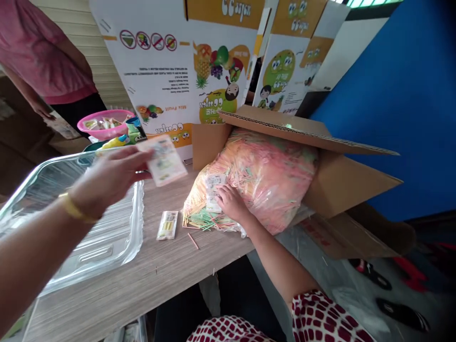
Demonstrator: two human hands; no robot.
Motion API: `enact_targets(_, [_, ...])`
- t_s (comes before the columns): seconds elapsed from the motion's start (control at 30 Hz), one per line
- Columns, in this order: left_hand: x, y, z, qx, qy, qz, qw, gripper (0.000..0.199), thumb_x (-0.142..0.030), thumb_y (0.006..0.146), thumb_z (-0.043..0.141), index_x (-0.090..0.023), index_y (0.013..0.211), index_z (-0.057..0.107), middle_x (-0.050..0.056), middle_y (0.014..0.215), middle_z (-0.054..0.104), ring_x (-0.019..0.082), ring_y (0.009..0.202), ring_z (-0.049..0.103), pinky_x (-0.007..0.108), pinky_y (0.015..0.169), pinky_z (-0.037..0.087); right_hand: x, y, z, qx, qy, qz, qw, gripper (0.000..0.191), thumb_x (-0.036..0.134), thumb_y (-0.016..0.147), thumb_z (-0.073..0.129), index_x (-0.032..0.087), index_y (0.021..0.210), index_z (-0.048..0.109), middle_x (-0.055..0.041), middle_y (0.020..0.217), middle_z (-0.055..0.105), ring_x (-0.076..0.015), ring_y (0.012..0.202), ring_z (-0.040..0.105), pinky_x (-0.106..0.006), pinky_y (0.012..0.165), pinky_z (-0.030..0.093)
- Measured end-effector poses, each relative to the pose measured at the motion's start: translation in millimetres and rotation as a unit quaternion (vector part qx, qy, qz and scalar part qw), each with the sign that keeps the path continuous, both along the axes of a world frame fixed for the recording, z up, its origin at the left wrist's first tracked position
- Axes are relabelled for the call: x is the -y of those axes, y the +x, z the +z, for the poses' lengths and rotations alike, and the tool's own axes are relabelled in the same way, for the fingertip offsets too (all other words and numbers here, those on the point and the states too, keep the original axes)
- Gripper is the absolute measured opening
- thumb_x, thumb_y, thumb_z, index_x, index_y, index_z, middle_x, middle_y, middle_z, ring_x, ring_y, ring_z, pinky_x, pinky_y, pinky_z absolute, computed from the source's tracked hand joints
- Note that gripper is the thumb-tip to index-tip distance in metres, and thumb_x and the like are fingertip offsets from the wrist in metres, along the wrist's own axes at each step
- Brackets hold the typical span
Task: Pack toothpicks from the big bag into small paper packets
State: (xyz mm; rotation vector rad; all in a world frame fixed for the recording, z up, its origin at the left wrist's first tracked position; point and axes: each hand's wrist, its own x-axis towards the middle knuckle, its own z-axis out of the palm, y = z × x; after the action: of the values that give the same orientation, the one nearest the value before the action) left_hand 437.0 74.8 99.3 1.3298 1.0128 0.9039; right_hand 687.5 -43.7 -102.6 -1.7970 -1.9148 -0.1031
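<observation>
My left hand (112, 175), with a yellow band on the wrist, pinches a printed packet (166, 161) above the right edge of a clear plastic tray (137, 213). The packet is blurred. My right hand (231, 202) rests its fingers on another printed packet (213, 192), which lies against a big clear bag of pink, orange and green sticks (267, 180). Loose sticks (204, 221) spill from the bag's mouth. A small packet with yellow sticks (167, 225) lies flat on the wooden table (171, 266), near a single pink stick (193, 241).
An open cardboard box (338, 185) holds the bag, its flaps spread. Large printed cartons (160, 71) stand behind. A pink basket (107, 124) sits at the back left, near a person in a pink shirt (46, 57). Shoes (402, 313) lie on the floor at right.
</observation>
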Motion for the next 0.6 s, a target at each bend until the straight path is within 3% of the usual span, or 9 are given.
enact_targets(0.1, [-19.3,79.9,-23.9,0.039,-0.087,-0.067,0.993,0.011,-0.013,0.094,0.059,-0.007,0.098,0.067,0.011,0.096,0.073,0.015,0.080,0.069,0.027,0.069,0.060,-0.2,0.4,-0.8,0.006,-0.001,-0.002,1.000,0.021,0.015,0.094,0.061,0.012,0.115,0.066,-0.0144,0.124,0.069,-0.0296,0.118,0.058,-0.045,0.105,0.047])
enact_targets(0.2, [-33.7,160.5,-50.4,0.108,-0.174,-0.043,0.978,0.008,-0.013,0.095,0.057,-0.008,0.098,0.062,0.011,0.090,0.071,0.015,0.075,0.069,0.029,0.071,0.061,0.5,0.3,-1.1,0.005,0.004,-0.005,1.000,0.020,0.016,0.095,0.061,0.012,0.114,0.066,-0.0135,0.123,0.069,-0.0287,0.118,0.058,-0.045,0.104,0.047])
enact_targets(0.3, [-34.2,219.1,-74.6,0.155,-0.165,-0.068,0.972,0.009,-0.018,0.097,0.056,-0.010,0.095,0.059,0.009,0.088,0.069,0.013,0.071,0.067,0.029,0.074,0.060,0.8,1.2,-1.9,-0.004,0.010,-0.003,1.000,0.019,0.016,0.095,0.060,0.012,0.113,0.065,-0.0127,0.123,0.068,-0.0276,0.118,0.058,-0.044,0.106,0.047])
enact_targets(0.37, [-30.2,243.1,-93.5,0.140,-0.104,-0.077,0.982,0.012,-0.024,0.098,0.057,-0.012,0.096,0.057,0.009,0.094,0.068,0.014,0.077,0.068,0.033,0.081,0.060,0.3,2.5,-2.7,-0.013,0.010,0.000,1.000,0.021,0.016,0.095,0.061,0.012,0.116,0.064,-0.0126,0.123,0.068,-0.0271,0.119,0.057,-0.043,0.106,0.046])
enact_targets(0.43, [-27.2,255.6,-115.1,0.034,0.023,-0.050,0.998,0.016,-0.023,0.093,0.063,-0.013,0.104,0.056,0.012,0.105,0.067,0.020,0.093,0.069,0.039,0.092,0.057,-0.7,4.1,-3.8,-0.015,0.004,-0.005,1.000,0.021,0.016,0.095,0.061,0.012,0.115,0.064,-0.0125,0.120,0.068,-0.0272,0.118,0.057,-0.043,0.105,0.046])
enact_targets(0.47, [-26.8,258.3,-125.8,-0.044,0.108,-0.034,0.993,0.024,-0.019,0.089,0.067,-0.013,0.110,0.056,0.014,0.112,0.065,0.024,0.103,0.067,0.043,0.098,0.054,-1.1,4.9,-4.5,-0.014,-0.001,-0.009,1.000,0.019,0.016,0.094,0.061,0.012,0.112,0.065,-0.0122,0.116,0.069,-0.0273,0.116,0.057,-0.043,0.104,0.047])
enact_targets(0.53, [-28.7,258.6,-143.6,-0.188,0.261,-0.015,0.947,0.042,-0.019,0.083,0.073,-0.012,0.121,0.056,0.020,0.126,0.059,0.033,0.121,0.059,0.049,0.108,0.045,-1.5,6.0,-5.4,-0.012,-0.009,-0.014,1.000,0.012,0.015,0.094,0.059,0.014,0.104,0.066,-0.0109,0.107,0.069,-0.0268,0.111,0.058,-0.042,0.101,0.048])
enact_targets(0.6, [-34.0,255.4,-152.7,-0.275,0.341,-0.015,0.899,0.051,-0.025,0.082,0.075,-0.011,0.127,0.055,0.023,0.133,0.054,0.038,0.126,0.054,0.053,0.110,0.041,-1.1,6.4,-5.7,-0.015,-0.009,-0.009,1.000,0.009,0.014,0.094,0.058,0.014,0.099,0.065,-0.0103,0.105,0.069,-0.0261,0.111,0.058,-0.041,0.100,0.047])
